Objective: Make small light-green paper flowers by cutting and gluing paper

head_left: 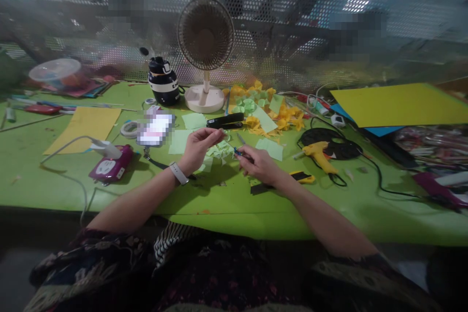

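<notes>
My left hand (200, 146), with a pale band at the wrist, is pinched closed at the fingertips on what looks like a small light green paper piece (227, 133). My right hand (256, 162) is closed round a small dark tool with a blue part (237, 151); its kind is unclear, as the fingers cover most of it. Between and below the hands lies a pile of cut light green paper pieces (221, 150). Light green sheets (269, 147) lie on both sides. Just beyond the left fingertips rests a black stapler (224, 120).
Yellow and green paper flowers (288, 116) are heaped behind the hands, near a fan (205, 34) and a bottle (163, 83). A yellow glue gun (320, 156) and a yellow-black cutter (302, 177) lie right. A phone (156, 129), tape roll (129, 129) and purple power strip (112, 165) lie left.
</notes>
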The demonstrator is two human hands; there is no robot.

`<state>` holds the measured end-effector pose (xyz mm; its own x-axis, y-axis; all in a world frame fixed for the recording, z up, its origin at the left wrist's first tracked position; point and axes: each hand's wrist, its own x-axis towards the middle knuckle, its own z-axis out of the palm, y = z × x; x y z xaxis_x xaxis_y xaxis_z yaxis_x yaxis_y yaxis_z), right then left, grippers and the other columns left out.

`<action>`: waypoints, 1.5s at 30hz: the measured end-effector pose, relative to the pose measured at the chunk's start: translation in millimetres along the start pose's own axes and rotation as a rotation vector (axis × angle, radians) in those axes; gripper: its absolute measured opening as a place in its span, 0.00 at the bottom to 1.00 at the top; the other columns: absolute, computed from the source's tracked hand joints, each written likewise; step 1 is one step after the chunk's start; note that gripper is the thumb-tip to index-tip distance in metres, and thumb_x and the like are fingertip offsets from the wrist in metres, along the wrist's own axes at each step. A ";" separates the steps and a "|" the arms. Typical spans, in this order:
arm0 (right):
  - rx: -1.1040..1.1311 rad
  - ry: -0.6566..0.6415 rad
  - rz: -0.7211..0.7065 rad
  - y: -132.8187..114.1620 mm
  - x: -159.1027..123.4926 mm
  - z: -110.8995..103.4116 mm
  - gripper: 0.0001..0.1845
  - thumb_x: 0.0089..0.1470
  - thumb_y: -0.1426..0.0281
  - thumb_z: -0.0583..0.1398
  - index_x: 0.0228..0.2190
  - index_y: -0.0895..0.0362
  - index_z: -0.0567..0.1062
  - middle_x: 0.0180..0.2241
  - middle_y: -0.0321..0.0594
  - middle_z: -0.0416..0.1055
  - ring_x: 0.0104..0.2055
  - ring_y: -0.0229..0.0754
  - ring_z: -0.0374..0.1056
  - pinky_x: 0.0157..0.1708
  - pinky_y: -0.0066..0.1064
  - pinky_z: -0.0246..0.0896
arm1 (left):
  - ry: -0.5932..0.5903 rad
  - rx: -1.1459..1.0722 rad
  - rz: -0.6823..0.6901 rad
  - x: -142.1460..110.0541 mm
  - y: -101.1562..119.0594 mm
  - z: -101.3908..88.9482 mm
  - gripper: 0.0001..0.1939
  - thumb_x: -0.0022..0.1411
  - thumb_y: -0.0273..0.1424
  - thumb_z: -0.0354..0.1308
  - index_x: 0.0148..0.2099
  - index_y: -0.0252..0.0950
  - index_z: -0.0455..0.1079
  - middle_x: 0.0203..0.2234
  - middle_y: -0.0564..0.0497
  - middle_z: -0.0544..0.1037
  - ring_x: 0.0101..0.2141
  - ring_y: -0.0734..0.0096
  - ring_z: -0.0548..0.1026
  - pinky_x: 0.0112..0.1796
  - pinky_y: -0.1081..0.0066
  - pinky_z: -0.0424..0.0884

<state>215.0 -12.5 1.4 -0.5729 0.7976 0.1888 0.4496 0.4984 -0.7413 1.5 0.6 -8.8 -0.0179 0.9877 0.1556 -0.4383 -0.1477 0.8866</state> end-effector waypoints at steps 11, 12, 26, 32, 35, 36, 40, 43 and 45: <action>0.621 0.187 0.210 -12.6 4.4 -11.5 0.09 0.52 0.65 0.59 0.34 0.56 0.68 0.15 0.23 0.56 0.15 0.30 0.46 0.14 0.24 0.40 | -0.242 0.025 -0.230 -0.5 3.2 -3.8 0.17 0.49 0.43 0.74 0.30 0.34 0.78 0.26 0.52 0.80 0.29 0.76 0.75 0.36 0.73 0.72; 0.642 0.153 0.218 -13.6 4.6 -10.4 0.10 0.52 0.64 0.60 0.35 0.56 0.70 0.16 0.23 0.55 0.15 0.30 0.46 0.14 0.24 0.39 | -0.269 0.025 -0.246 -1.4 1.9 -3.6 0.17 0.49 0.42 0.74 0.29 0.35 0.78 0.25 0.53 0.78 0.28 0.77 0.74 0.35 0.73 0.71; 0.688 0.086 0.266 -15.7 7.0 7.9 0.21 0.48 0.55 0.69 0.37 0.58 0.77 0.19 0.26 0.58 0.18 0.27 0.46 0.16 0.25 0.37 | -0.267 -0.042 -0.293 -3.6 -15.8 -2.5 0.12 0.47 0.40 0.76 0.31 0.40 0.81 0.47 0.49 0.82 0.50 0.63 0.77 0.54 0.62 0.68; 0.756 0.010 0.320 -19.3 6.5 11.0 0.20 0.41 0.57 0.72 0.28 0.58 0.75 0.17 0.24 0.56 0.17 0.27 0.45 0.16 0.24 0.36 | -0.338 0.005 -0.284 -6.4 -14.8 -1.1 0.11 0.52 0.41 0.73 0.32 0.40 0.80 0.53 0.48 0.79 0.53 0.61 0.76 0.56 0.59 0.67; 0.795 0.037 0.332 -19.5 6.7 13.4 0.20 0.39 0.58 0.73 0.27 0.57 0.74 0.16 0.24 0.57 0.16 0.26 0.46 0.16 0.24 0.36 | -0.328 -0.003 -0.255 -7.8 -12.9 2.3 0.15 0.52 0.43 0.72 0.40 0.41 0.81 0.53 0.47 0.79 0.56 0.59 0.73 0.58 0.58 0.65; 0.812 0.071 0.334 -18.6 7.2 13.9 0.20 0.39 0.58 0.73 0.26 0.57 0.73 0.16 0.24 0.58 0.16 0.26 0.45 0.16 0.24 0.36 | -0.312 -0.013 -0.239 -8.3 -12.5 3.2 0.17 0.53 0.43 0.72 0.43 0.42 0.81 0.53 0.47 0.79 0.57 0.59 0.72 0.58 0.59 0.65; 0.846 0.249 0.329 -13.0 10.5 14.3 0.20 0.40 0.56 0.72 0.27 0.56 0.72 0.16 0.23 0.58 0.14 0.26 0.45 0.15 0.25 0.35 | -0.242 0.078 -0.161 -12.7 -10.2 5.9 0.16 0.57 0.43 0.69 0.44 0.40 0.79 0.46 0.47 0.81 0.51 0.62 0.76 0.54 0.61 0.67; 0.836 0.335 0.325 -11.2 12.5 13.9 0.20 0.39 0.56 0.72 0.27 0.57 0.74 0.14 0.23 0.57 0.14 0.27 0.45 0.15 0.26 0.35 | -0.289 0.212 -0.153 -17.9 -7.5 9.4 0.15 0.55 0.40 0.71 0.42 0.38 0.80 0.40 0.47 0.82 0.42 0.65 0.78 0.50 0.62 0.70; 0.820 0.378 0.325 -12.1 12.9 13.7 0.20 0.39 0.56 0.72 0.27 0.57 0.75 0.14 0.23 0.57 0.14 0.27 0.45 0.15 0.26 0.36 | -0.323 0.245 -0.161 -20.5 -6.5 11.8 0.16 0.53 0.40 0.71 0.41 0.37 0.80 0.39 0.47 0.83 0.40 0.66 0.78 0.49 0.63 0.71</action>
<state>192.7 -12.9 4.0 -0.1810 0.9834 -0.0161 -0.1539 -0.0445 -0.9871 15.4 -19.3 -12.7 0.3325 0.9377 0.1011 -0.1860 -0.0399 0.9817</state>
